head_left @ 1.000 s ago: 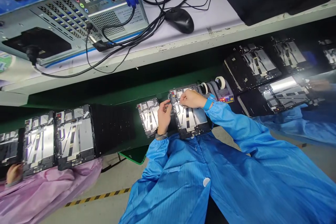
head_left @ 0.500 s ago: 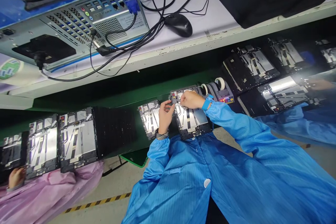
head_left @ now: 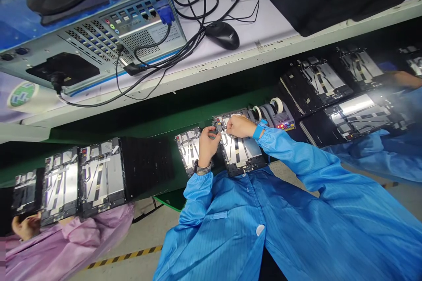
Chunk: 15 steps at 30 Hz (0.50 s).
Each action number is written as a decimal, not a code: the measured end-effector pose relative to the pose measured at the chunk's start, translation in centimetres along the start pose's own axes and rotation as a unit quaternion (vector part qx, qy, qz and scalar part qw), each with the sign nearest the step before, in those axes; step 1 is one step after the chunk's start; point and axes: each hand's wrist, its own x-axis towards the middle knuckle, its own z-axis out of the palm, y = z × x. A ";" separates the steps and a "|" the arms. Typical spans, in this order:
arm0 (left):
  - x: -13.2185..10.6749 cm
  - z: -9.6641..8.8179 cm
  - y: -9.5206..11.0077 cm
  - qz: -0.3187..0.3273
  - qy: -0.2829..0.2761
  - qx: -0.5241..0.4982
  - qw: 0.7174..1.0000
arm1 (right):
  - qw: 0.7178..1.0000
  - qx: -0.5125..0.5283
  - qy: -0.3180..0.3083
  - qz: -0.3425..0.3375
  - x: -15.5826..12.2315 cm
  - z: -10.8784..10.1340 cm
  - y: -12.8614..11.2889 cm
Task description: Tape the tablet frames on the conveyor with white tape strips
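An opened tablet, its silver plate, dark ribbon cables and black frame exposed, lies in front of my body. My right hand is over its upper part, with thumb and fingertips pinched together; whatever is between them is too small or hidden to name. At the tablet's upper left edge, my left hand has its thumb and index finger curved apart, with nothing visible between them. Just left of it is a second opened tablet, partly covered by that hand.
A tape dispenser with white rolls stands beyond my right wrist. More opened tablets lie left, near a co-worker's hand and pink sleeve. On the shelf above are a computer case, cables and a mouse. Further tablets lie right.
My hands have barely moved over the tablet. The view has shifted slightly, with the left-hand tablets appearing further right. The left co-worker's hand shows more, and a right-hand co-worker's arm has moved.
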 end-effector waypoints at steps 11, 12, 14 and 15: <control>-1.6 1.6 3.8 0.021 0.050 0.218 0.974 | 0.999 -0.050 -0.008 0.000 -0.1 -0.6 -0.7; -1.6 1.7 3.8 0.019 0.053 0.209 0.976 | 0.998 -0.056 -0.009 0.000 -0.1 -0.7 -0.7; -1.3 1.7 3.1 0.009 0.051 0.164 0.985 | 0.998 -0.062 -0.007 0.001 -0.3 -1.1 -0.5; -1.0 1.6 2.5 0.002 0.045 0.127 0.991 | 0.998 -0.061 -0.005 0.003 -0.4 -1.3 -0.3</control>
